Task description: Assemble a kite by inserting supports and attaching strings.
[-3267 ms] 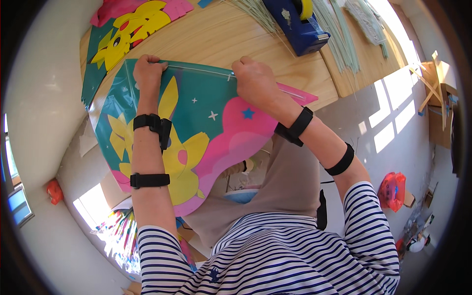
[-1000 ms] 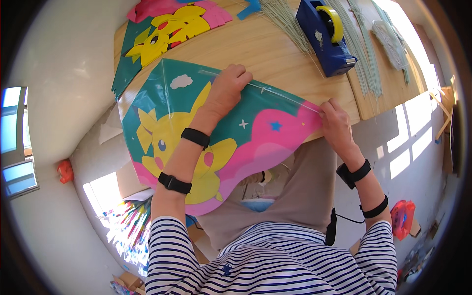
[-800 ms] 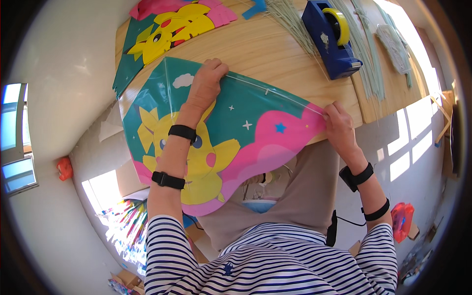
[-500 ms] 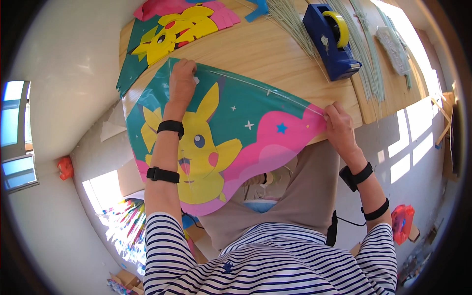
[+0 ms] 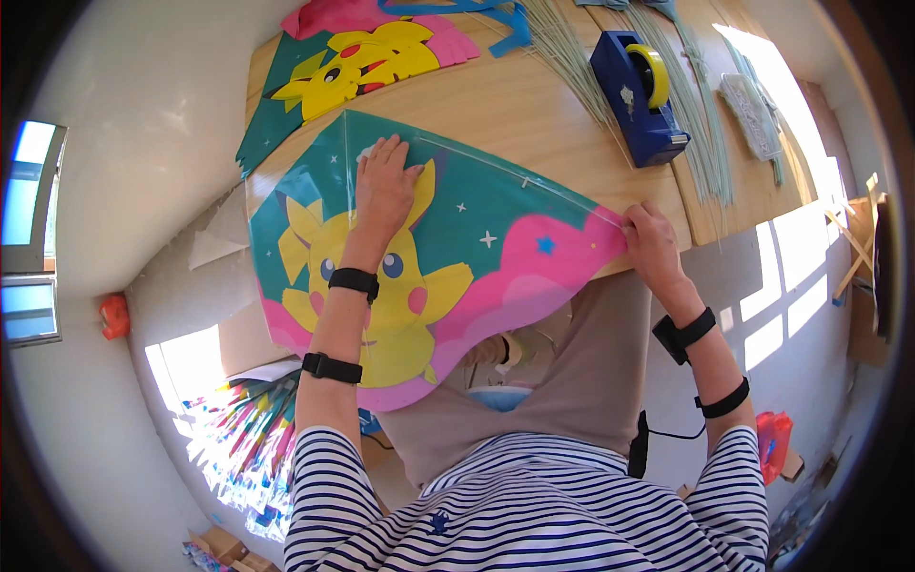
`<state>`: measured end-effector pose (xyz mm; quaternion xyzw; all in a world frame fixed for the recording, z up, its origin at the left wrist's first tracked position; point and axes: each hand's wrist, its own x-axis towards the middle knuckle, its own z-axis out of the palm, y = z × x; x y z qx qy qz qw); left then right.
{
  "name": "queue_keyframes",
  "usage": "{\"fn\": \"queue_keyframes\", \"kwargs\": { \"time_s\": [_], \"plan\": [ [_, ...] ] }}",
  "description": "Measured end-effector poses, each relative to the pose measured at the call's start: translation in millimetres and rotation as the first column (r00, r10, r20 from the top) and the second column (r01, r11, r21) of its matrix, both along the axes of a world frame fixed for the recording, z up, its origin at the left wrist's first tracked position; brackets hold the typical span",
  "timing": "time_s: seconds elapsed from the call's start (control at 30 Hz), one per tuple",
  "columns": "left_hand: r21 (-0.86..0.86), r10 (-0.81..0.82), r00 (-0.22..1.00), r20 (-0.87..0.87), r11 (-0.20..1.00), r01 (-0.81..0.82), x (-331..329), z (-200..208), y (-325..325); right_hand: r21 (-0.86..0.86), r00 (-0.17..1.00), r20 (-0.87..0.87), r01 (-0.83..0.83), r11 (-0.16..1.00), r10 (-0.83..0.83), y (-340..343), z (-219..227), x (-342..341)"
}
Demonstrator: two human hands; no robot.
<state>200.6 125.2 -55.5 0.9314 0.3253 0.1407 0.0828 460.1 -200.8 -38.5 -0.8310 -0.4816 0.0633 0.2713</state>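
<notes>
- Kite (image 5: 457,257): spread over the near edge of the wooden surface (image 5: 543,129), its lower part overhanging toward the person's lap; teal above, pink below, printed with a yellow cartoon animal. A thin pale rod (image 5: 572,203) runs along its upper right edge.
- Left hand (image 5: 386,186): resting on the kite's teal part near the top corner, fingers extended and close together; the grip is loose and flat, with nothing seen clasped in it.
- Right hand (image 5: 653,243): at the kite's pink right tip, the grip closed with thumb and fingers pinching that corner.
- Blue tape dispenser (image 5: 629,124): beyond the kite on the surface, toward the right, carrying a yellow tape roll (image 5: 660,71).
- Thin pale sticks (image 5: 572,71): in loose bundles on both sides of the dispenser.
- Clear plastic container (image 5: 753,114): to the right of the sticks; its contents are too small to make out.
- Printed sheets (image 5: 372,62): overlapping at the surface's far left, well apart from the right hand.
- Blue strips (image 5: 515,33): between those sheets and the sticks.
</notes>
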Motion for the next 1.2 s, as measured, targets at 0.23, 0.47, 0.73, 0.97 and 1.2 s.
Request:
{"fn": "queue_keyframes", "kwargs": {
  "time_s": [0.23, 0.47, 0.73, 0.97, 1.2],
  "plan": [
    [0.075, -0.074, 0.997, 0.014, 0.995, 0.073, 8, 6, -9, -0.022, 0.992, 0.046, -0.116, 0.993, 0.117, 78, 43, -30],
    [0.007, -0.049, 0.998, 0.051, 0.999, 0.049, 17, 15, 5, 0.06, 0.966, -0.098, -0.235, 0.97, 0.24, 203, 18, -61],
    [0.046, -0.059, 0.991, 0.118, 0.997, 0.054, 15, 7, 3, 0.076, 0.972, -0.001, -0.234, 0.969, 0.235, 275, -16, -90],
    [0.021, -0.017, 0.995, 0.101, 1.0, 0.015, 16, 6, 1, -0.055, 0.958, 0.103, -0.263, 0.963, 0.267, 274, -12, -88],
    [0.004, 0.002, 0.998, 0.068, 1.0, -0.002, 16, 11, 1, -0.111, 0.95, 0.136, -0.269, 0.957, 0.283, 230, -14, -65]
  ]
}}
